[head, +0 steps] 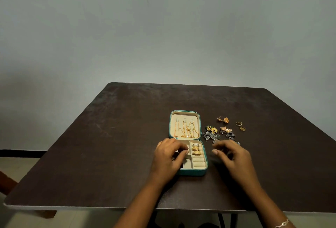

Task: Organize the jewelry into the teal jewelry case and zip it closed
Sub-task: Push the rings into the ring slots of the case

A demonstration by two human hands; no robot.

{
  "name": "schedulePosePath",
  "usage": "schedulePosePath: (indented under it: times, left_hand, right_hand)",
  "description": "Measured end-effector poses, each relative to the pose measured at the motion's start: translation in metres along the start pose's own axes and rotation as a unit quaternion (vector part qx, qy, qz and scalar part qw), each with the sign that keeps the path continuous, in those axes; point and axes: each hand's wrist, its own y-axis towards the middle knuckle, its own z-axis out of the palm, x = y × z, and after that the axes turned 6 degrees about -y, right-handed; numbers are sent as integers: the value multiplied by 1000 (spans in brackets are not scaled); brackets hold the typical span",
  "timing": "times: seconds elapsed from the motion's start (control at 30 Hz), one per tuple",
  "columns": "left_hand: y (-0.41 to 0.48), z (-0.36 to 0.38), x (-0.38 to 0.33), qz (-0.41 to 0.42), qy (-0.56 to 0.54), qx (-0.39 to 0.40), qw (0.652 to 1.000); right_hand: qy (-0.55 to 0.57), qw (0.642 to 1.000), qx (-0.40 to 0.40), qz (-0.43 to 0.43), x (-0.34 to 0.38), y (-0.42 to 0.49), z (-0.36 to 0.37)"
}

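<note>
- The teal jewelry case [187, 172] lies open and flat near the middle of the dark table [109, 136], lid half toward the far edge, tray half toward the person.
- Lid half: gold chains [185, 129] hang in three strands against the cream lining.
- Tray half: three rings [196, 148] sit in the ring rolls on the right side (the rolls nearer the person are bare); the compartments on the left side are partly hidden.
- The left hand [168, 156] rests over the tray's left compartments, fingers curled, thumb meeting fingertips. Whether it grips anything cannot be told.
- The right hand [231, 155] is just beside the case's right wall, fingers curled downward over the table. The area is blurred; whether it holds an item cannot be told.
- Loose jewelry lies right of the case: a cluster of dark and floral earrings [212, 134] near the lid, a gold bell-shaped earring [225, 119] farther back, and two gold rings [240, 125] farthest right.
- A bracelet [281, 224] is on the right wrist.
</note>
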Motion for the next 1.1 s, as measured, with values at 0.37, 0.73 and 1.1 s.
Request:
schedulePosePath:
  times: [0.37,0.73,1.1]
  left_hand:
    - [1,2,2,19,29,-11,999]
    - [0,1,1,14,42,1,999]
    - [0,1,-3,22,37,2,999]
  right_hand:
    - [-11,978,-58,199,-89,49,-39]
    - [-229,953,-31,198,-110,89,-23]
    - [35,984,-86,153,-79,53,-24]
